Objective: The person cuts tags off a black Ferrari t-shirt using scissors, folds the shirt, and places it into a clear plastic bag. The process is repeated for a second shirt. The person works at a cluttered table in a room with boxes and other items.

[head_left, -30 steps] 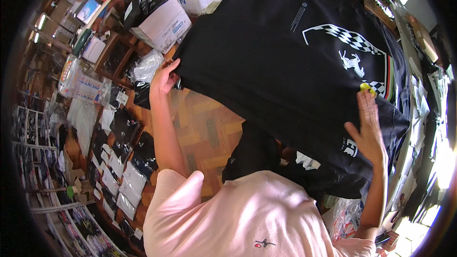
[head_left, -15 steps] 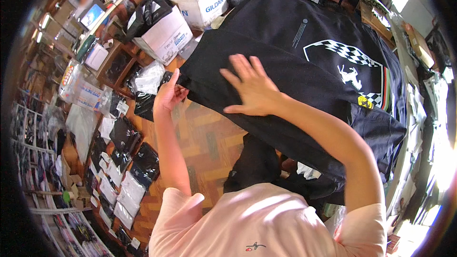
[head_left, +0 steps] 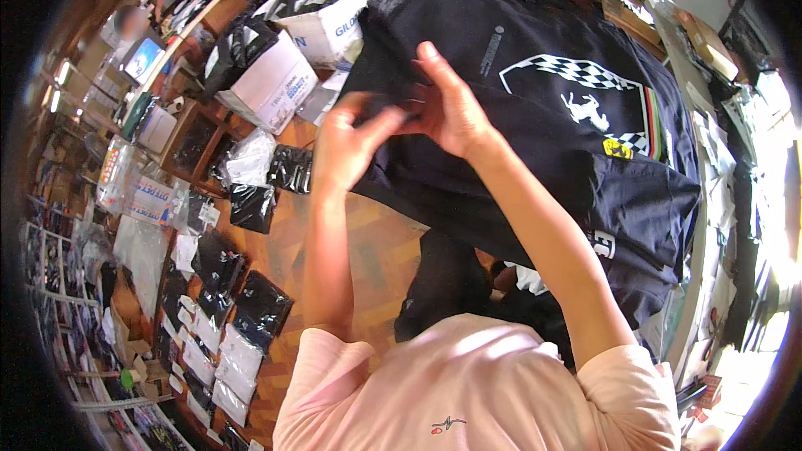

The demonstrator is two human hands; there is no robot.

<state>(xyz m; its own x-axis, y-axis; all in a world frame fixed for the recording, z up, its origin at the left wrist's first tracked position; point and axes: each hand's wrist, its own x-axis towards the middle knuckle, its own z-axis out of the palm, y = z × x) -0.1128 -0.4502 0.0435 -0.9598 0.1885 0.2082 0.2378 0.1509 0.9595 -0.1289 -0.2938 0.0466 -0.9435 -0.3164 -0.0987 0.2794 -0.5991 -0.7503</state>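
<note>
The fingers of the left hand are bent and those of the right hand partly spread; whether cloth is gripped cannot be told through the blur. Both hands are now brought together over the left part of the black printed garment, where previously the right was held flat; beyond it, a white carton is seen.

the black garment bears a white horse figure, black-and-white chequered bands, a yellow emblem, a column of small grey print and, lower, partly hidden white lettering. blue capitals stand on the farther white box; the nearer white box carries dark handwriting and blue print. a plastic bag shows blue lettering, and 1 red heart with a dark line marks the pink shirt.
</note>
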